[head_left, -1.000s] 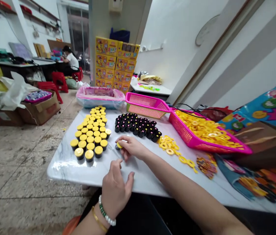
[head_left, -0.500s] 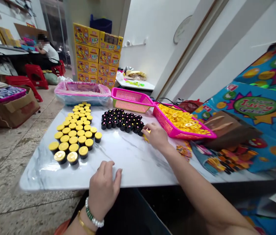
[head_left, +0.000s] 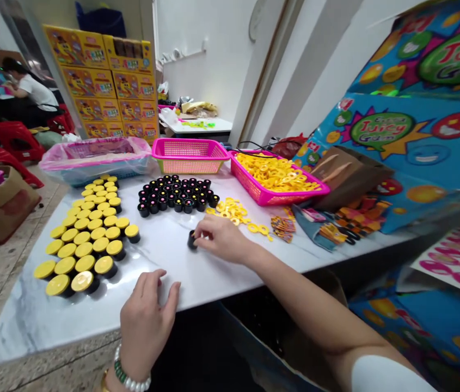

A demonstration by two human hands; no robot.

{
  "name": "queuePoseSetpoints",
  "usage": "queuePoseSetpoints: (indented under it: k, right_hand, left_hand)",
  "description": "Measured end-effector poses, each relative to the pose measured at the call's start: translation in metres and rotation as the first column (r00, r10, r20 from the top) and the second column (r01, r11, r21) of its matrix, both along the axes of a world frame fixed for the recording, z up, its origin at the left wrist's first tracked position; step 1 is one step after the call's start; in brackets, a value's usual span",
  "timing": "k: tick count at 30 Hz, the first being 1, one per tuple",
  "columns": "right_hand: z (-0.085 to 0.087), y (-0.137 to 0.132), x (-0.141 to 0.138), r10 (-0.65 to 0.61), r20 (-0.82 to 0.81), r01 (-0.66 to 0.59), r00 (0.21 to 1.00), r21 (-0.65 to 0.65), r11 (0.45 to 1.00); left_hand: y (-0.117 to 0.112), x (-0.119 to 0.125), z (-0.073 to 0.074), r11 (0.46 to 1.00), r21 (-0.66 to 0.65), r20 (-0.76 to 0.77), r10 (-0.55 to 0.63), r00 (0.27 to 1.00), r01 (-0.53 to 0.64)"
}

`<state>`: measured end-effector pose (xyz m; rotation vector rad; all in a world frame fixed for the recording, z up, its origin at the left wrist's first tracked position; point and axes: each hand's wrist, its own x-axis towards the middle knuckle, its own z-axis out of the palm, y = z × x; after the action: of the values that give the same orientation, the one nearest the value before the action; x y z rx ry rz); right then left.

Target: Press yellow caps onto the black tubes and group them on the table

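Note:
My right hand pinches a small black cup just above or on the white table, apart from the other cups. Behind it stands a cluster of open black cups with pink or yellow bits inside. Loose yellow ring-shaped pieces lie to the right of that cluster. Over the near table edge is my left hand, empty, with thumb and fingers apart. Left of both hands, black cups with yellow lids stand in a tight group.
A pink basket full of yellow pieces sits at the back right, beside another pink basket and a plastic-lined basket. Small printed packets lie by a brown paper bag. Yellow boxes are stacked behind. A person sits far left.
My right hand has drawn a black cup away from the cluster toward me. The view has turned to the right, and the loose yellow pieces are now uncovered.

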<state>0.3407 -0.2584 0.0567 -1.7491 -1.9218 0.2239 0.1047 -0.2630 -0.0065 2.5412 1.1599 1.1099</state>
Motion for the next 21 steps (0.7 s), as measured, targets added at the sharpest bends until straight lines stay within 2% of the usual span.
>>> queuePoseSetpoints:
  k: [3, 5, 7, 9, 10, 11, 12, 14, 15, 17, 19, 21]
  right_hand:
    - [-0.001, -0.021, -0.033, 0.167, -0.077, -0.170, 0.983, -0.025, 0.985]
    - [-0.001, -0.029, -0.043, 0.201, -0.094, -0.205, 0.975, -0.038, 0.978]
    - [0.002, -0.034, -0.037, 0.187, -0.126, -0.191, 0.974, -0.026, 0.981]
    - [0.003, -0.037, -0.016, 0.076, -0.142, -0.075, 0.987, 0.011, 0.997]
    - [0.003, -0.039, 0.000, -0.017, -0.131, 0.021, 0.991, 0.032, 0.999]
    - [0.002, -0.042, 0.019, -0.170, -0.084, 0.175, 0.982, 0.060, 0.983]
    - [-0.001, -0.046, 0.038, -0.343, -0.005, 0.342, 0.939, 0.088, 0.935]
    - [-0.010, -0.056, 0.076, -0.622, 0.189, 0.614, 0.760, 0.106, 0.782]
    - [-0.016, -0.061, 0.092, -0.672, 0.276, 0.681, 0.687, 0.079, 0.728]
    - [-0.029, -0.073, 0.112, -0.646, 0.390, 0.702, 0.656, -0.001, 0.713]
    - [-0.040, -0.081, 0.114, -0.585, 0.403, 0.653, 0.704, -0.044, 0.756]
    - [-0.046, -0.084, 0.098, -0.525, 0.318, 0.567, 0.789, -0.051, 0.822]
  left_hand:
    - [0.004, 0.001, 0.006, 0.996, -0.085, -0.049, -0.030, 0.998, 0.026]
    - [0.009, 0.005, 0.011, 0.989, -0.130, -0.041, -0.072, 0.997, 0.066]
    - [0.014, 0.012, 0.015, 0.979, -0.165, -0.012, -0.126, 0.992, 0.122]
    - [0.019, 0.019, 0.016, 0.963, -0.207, 0.006, -0.174, 0.985, 0.172]
    - [0.020, 0.023, 0.016, 0.956, -0.230, 0.012, -0.184, 0.983, 0.182]
    - [0.021, 0.026, 0.015, 0.950, -0.251, 0.017, -0.186, 0.982, 0.185]
    - [0.021, 0.028, 0.015, 0.946, -0.269, 0.024, -0.183, 0.983, 0.183]
    - [0.021, 0.028, 0.015, 0.941, -0.287, 0.044, -0.177, 0.983, 0.182]
    - [0.020, 0.026, 0.015, 0.940, -0.288, 0.053, -0.175, 0.983, 0.183]
    - [0.018, 0.019, 0.018, 0.946, -0.277, 0.055, -0.160, 0.986, 0.169]
    - [0.017, 0.008, 0.021, 0.958, -0.256, 0.044, -0.123, 0.991, 0.130]
    - [0.017, -0.001, 0.023, 0.969, -0.231, 0.036, -0.083, 0.996, 0.089]
